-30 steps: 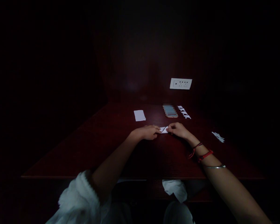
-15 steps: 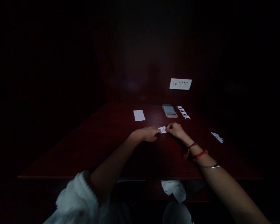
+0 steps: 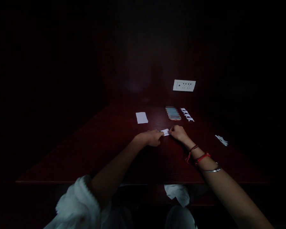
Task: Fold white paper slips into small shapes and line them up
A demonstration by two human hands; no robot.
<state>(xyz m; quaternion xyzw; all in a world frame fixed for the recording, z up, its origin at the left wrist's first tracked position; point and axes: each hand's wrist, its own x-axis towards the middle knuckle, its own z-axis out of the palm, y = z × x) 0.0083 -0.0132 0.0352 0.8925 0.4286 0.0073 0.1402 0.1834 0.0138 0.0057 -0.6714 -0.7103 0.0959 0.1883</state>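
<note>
A small piece of folded white paper (image 3: 166, 132) lies on the dark red table between my two hands. My left hand (image 3: 153, 138) has its fingertips pressed on the paper's left end. At the right end, my right hand (image 3: 178, 133) pinches the paper's edge between thumb and fingers. Bracelets circle my right wrist. Fold lines show faintly on the bit of paper left uncovered; the rest is hidden under my fingers.
Beyond my left hand lies a stack of white paper (image 3: 141, 117). A phone (image 3: 173, 113) and a row of folded paper pieces (image 3: 187, 114) are at the back right. Thin paper strips (image 3: 221, 140) lie far right. A wall socket (image 3: 184, 85) is behind, crumpled white paper (image 3: 177, 193) below the table edge.
My right hand and forearm have shifted slightly left, and the right fingers are curled a little closer over the paper's edge. My left hand stays nearly in place.
</note>
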